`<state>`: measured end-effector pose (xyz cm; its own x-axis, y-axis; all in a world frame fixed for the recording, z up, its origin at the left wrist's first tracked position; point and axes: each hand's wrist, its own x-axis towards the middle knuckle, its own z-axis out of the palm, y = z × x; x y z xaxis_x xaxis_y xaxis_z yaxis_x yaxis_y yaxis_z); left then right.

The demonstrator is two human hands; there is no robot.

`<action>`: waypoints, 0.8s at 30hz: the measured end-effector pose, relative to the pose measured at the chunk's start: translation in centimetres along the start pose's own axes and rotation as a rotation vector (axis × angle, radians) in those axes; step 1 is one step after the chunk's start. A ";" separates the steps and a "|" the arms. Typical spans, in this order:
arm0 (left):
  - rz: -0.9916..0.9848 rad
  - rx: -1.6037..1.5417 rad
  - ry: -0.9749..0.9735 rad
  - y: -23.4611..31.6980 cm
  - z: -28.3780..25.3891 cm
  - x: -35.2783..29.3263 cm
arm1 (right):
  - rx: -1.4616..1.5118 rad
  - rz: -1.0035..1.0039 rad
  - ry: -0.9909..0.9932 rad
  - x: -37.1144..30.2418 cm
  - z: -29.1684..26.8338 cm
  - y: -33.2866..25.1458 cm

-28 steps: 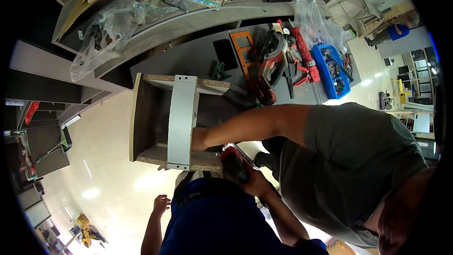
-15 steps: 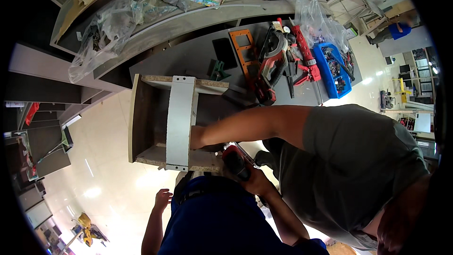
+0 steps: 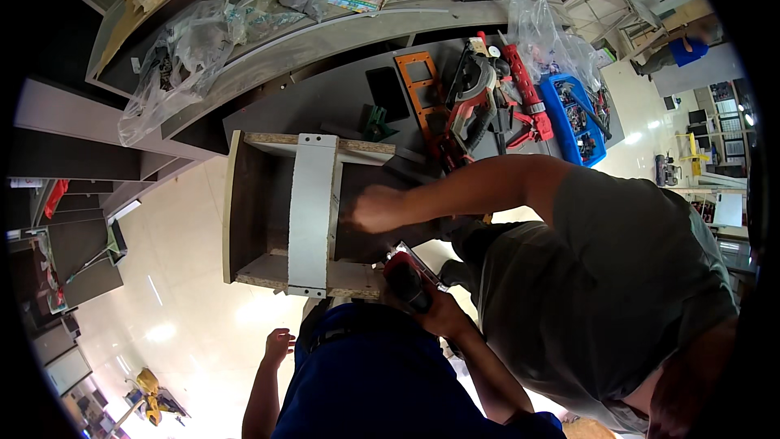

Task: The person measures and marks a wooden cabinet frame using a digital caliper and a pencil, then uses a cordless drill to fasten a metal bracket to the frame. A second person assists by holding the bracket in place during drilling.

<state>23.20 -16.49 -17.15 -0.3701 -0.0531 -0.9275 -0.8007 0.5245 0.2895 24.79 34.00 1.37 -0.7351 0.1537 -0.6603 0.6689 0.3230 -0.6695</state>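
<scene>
Glossy workshop floor, cluttered shelves: right hand [image 3: 445,314] clenched around red cordless drill [image 3: 406,275] at chipboard cabinet frame [image 3: 258,270]; left hand [image 3: 277,345] loose, fingers spread. Keep square, press steadily.

Location: a carpentry workshop. A circular saw [image 3: 475,93], red clamps [image 3: 520,81] and a blue parts bin [image 3: 573,118] lie on the grey counter [image 3: 325,106]. Shelves [image 3: 268,32] above hold bagged hardware.

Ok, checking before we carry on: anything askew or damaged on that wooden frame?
Nothing stands out. The grey panel lies straight across the wooden frame, a co-worker's hand rests on it, and the right hand holds a red drill at its near edge.
</scene>
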 end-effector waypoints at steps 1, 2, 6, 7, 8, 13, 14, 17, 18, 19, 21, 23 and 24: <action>0.001 -0.007 0.001 0.0 -0.1 0.0 | 0.006 -0.006 0.006 0.0 0.0 -0.1; 0.002 -0.014 0.002 0.1 -0.1 0.0 | 0.005 0.007 -0.001 -0.1 0.0 -0.1; 0.015 -0.018 -0.015 0.5 -0.1 0.2 | 0.005 0.018 0.011 -0.4 0.1 -0.3; 0.016 -0.025 -0.024 0.6 -0.1 0.3 | 0.001 0.026 0.011 -0.5 0.0 -0.4; 0.017 -0.029 -0.034 0.7 -0.1 0.5 | -0.002 0.034 0.013 -0.8 0.0 -0.4; 0.056 -0.088 -0.035 -1.0 -0.7 1.4 | -0.041 0.045 -0.013 -0.5 0.1 -1.7; 0.054 -0.102 -0.013 -1.6 -0.8 0.7 | -0.077 0.044 -0.034 -0.1 0.3 -2.1; 0.077 0.002 -0.092 1.6 0.1 3.4 | -0.062 0.146 0.052 -2.1 -0.5 -1.1; 0.074 -0.019 -0.073 1.1 -0.1 2.8 | -0.050 0.158 0.009 -1.8 -0.6 -1.7; 0.072 -0.038 -0.057 0.7 -0.3 2.2 | -0.038 0.173 -0.033 -1.4 -0.7 -2.3; 0.047 -0.034 -0.015 0.2 -0.4 1.6 | -0.035 0.099 -0.003 -1.0 -0.1 -2.3; 0.025 -0.049 -0.009 0.2 -0.4 1.5 | -0.029 0.059 0.025 -0.7 0.5 -1.8; 0.014 -0.043 -0.005 0.2 -0.5 1.4 | -0.080 -0.029 0.044 -0.6 0.7 -1.8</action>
<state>22.30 -16.92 -18.30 -0.3791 -0.0420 -0.9244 -0.8149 0.4883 0.3121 24.13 32.67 2.70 -0.7596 0.1836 -0.6240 0.6373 0.4017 -0.6576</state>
